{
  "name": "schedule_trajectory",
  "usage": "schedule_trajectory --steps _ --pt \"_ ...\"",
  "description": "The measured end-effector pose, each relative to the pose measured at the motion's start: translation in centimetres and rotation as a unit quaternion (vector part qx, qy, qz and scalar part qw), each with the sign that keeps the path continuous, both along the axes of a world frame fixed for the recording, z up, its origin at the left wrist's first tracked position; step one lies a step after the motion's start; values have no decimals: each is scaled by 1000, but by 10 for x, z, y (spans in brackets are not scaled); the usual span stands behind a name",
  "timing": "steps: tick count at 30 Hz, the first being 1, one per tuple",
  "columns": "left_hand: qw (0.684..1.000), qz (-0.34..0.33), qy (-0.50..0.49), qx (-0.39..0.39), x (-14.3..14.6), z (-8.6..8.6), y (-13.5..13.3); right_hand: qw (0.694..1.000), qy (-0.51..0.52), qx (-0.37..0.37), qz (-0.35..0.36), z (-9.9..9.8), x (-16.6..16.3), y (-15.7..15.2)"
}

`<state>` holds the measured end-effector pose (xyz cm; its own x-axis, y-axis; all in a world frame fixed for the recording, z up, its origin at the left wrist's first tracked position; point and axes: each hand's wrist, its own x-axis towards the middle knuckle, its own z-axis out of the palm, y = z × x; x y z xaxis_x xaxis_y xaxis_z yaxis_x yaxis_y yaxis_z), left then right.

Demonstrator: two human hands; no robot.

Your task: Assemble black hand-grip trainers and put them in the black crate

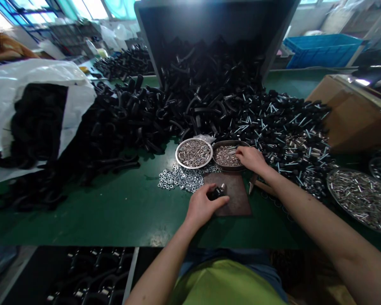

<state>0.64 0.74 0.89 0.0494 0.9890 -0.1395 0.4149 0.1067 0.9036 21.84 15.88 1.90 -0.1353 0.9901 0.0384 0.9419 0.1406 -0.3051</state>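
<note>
My left hand (205, 204) is closed round a small black part (216, 193) with a silvery metal end pointing up, just over a brown square plate (236, 201). My right hand (250, 157) reaches over the rim of a dark oval tin (214, 163) of tiny metal pieces, fingers pinched together. A thin, light-coloured sliver shows at its fingertips, too small to name. Left of the tin stands a round metal bowl (194, 153) of small pins. Loose nuts or washers (180, 178) lie in front of the bowl. What looks like a hammer (253, 183) lies under my right forearm.
Black curved parts (203, 106) spill from a large grey bin (149, 38). Black-headed bolts (273, 123) are heaped at right, near a cardboard box (352, 110) and a tray of pins (362, 199). A white bag (79, 91) stands left. Another person (9, 46) is at far left.
</note>
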Motion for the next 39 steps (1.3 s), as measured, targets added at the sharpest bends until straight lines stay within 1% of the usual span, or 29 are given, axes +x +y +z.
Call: schedule_trajectory --steps 1,2,3,5,7,8,9,11,12,13,14,16,17,19,21,23,25,26,28,30,32,33,34,35,36,37,39 --pt "994 23 -87 -54 -2 1 2 1000 22 6 -3 2 0 0" --pt "977 46 -179 -109 -4 3 3 999 46 12 -6 4 -1 -1" --pt "947 70 -268 -162 -7 4 4 997 73 15 -9 6 -2 -3" --pt "869 113 -412 -248 -11 5 4 992 123 14 -9 10 -5 -13" --pt "803 140 -497 -297 -13 6 2 980 200 -3 4 13 -11 -31" --pt "780 144 -525 -310 -14 7 1 965 260 -21 14 15 -15 -43" --pt "762 144 -546 -317 -15 7 0 943 327 -46 24 16 -20 -56" --pt "736 149 -576 -324 -15 9 -3 889 445 -101 35 18 -32 -83" --pt "726 150 -585 -328 -15 9 -4 868 480 -122 32 18 -38 -95" --pt "719 151 -592 -330 -14 9 -4 860 492 -133 26 18 -43 -106" --pt "714 151 -597 -332 -14 10 -5 858 494 -139 20 17 -48 -115" --pt "709 144 -606 -331 -12 10 -6 866 483 -130 17 14 -56 -127" --pt "708 138 -610 -328 -11 10 -6 873 473 -118 26 12 -58 -129" --pt "708 129 -616 -320 -9 11 -6 887 451 -79 57 8 -60 -130" --pt "710 125 -617 -317 -6 11 -7 894 437 -44 87 5 -60 -127" --pt "715 124 -611 -317 -4 10 -8 897 429 -32 101 3 -59 -125" --pt "734 125 -592 -309 -3 8 -9 900 420 -36 109 3 -58 -123" --pt "751 127 -573 -302 -4 7 -9 902 413 -41 116 3 -57 -123" --pt "801 115 -517 -279 -6 4 -9 909 387 -49 147 4 -53 -120" --pt "863 64 -437 -247 -11 3 -6 921 319 -34 221 4 -47 -115" --pt "920 -14 -335 -203 -15 2 1 927 193 29 320 2 -40 -109" --pt "945 -51 -275 -172 -16 2 5 920 117 74 366 -1 -36 -106" --pt "966 -79 -208 -133 -17 1 8 906 43 121 403 -4 -33 -102" --pt "981 -102 -138 -87 -17 1 12 888 -20 166 429 -8 -30 -99" --pt "990 -121 -70 -37 -17 0 14 867 -66 205 449 -11 -28 -96" --pt "991 -136 -6 13 -16 -1 16 847 -96 236 466 -15 -27 -94" --pt "978 -157 98 96 -15 -3 15 815 -122 280 493 -21 -25 -92"
